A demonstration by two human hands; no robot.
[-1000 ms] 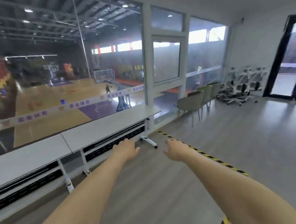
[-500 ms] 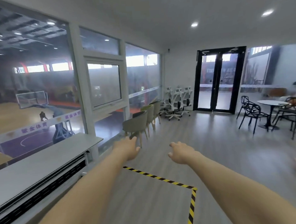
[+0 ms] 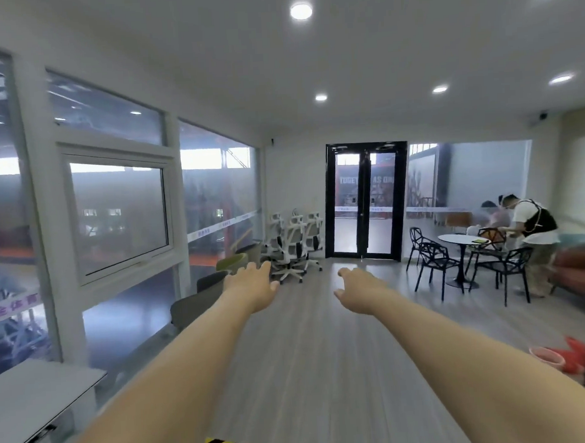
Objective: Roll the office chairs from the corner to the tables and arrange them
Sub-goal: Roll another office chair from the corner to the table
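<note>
Grey plank flooring runs from the wearer to the glazed black double door [image 3: 367, 200]; office chairs [image 3: 294, 246] untouched, both hands empty.

White-framed, grey-meshed office chairs stand clustered in the far corner, just left of the double door and against the window wall, on star bases with castors. Left hand [image 3: 253, 284] and right hand [image 3: 359, 289] are stretched forward with fingers loose and spread, holding nothing, well apart from the chairs. The cluster lies straight ahead and slightly left of the fingers, so the left hand is judged nearer. A grey table top [image 3: 32, 397], smooth and flat, sits near left, far from the door. Upholstered side chairs [image 3: 200, 304] line the window between table and corner.
</note>
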